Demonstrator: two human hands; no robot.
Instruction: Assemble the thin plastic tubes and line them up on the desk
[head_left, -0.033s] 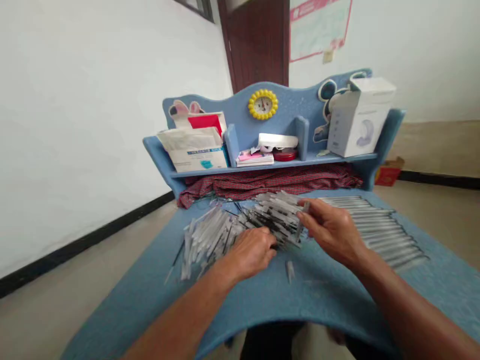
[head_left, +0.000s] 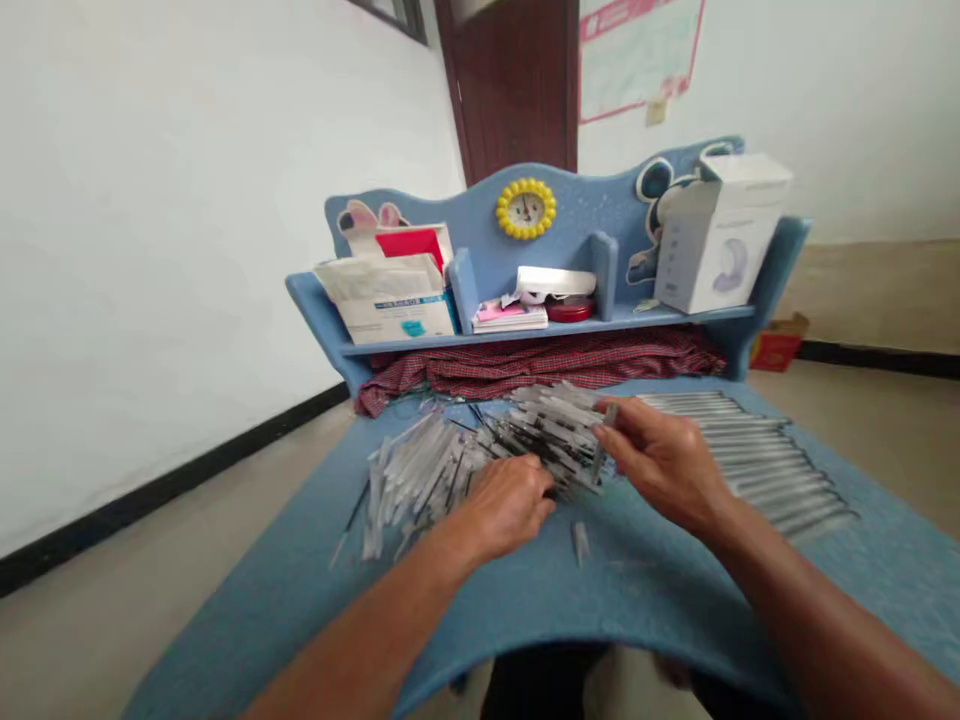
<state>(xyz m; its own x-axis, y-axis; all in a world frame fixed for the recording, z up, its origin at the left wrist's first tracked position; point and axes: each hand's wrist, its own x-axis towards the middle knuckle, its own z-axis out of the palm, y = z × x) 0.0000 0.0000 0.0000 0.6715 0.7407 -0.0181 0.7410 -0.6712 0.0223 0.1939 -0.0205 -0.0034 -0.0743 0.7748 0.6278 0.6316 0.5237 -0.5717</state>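
A heap of slim translucent plastic pieces mixed with thin dark rods [head_left: 427, 470] spreads over the middle of the blue table [head_left: 300, 610]. My left hand [head_left: 506, 505] is at the front of the heap, fingers curled down; what they grip, if anything, is hidden. Between thumb and fingers of my right hand [head_left: 660, 455] is a slim translucent plastic piece [head_left: 599, 462], held near upright beside the heap. A short translucent piece [head_left: 580, 543] lies apart, nearer me, between the hands. Right of my right hand, a row of long clear pieces with dark ends [head_left: 772, 460] lies side by side, slightly blurred.
Behind the heap, a folded red checked cloth [head_left: 540, 362] lies beneath a blue shelf [head_left: 480, 340]. On the shelf stand an opened carton [head_left: 397, 305], a small stack of booklets [head_left: 510, 318] and a tall white box [head_left: 720, 240]. A yellow clock [head_left: 526, 209] is on its back panel.
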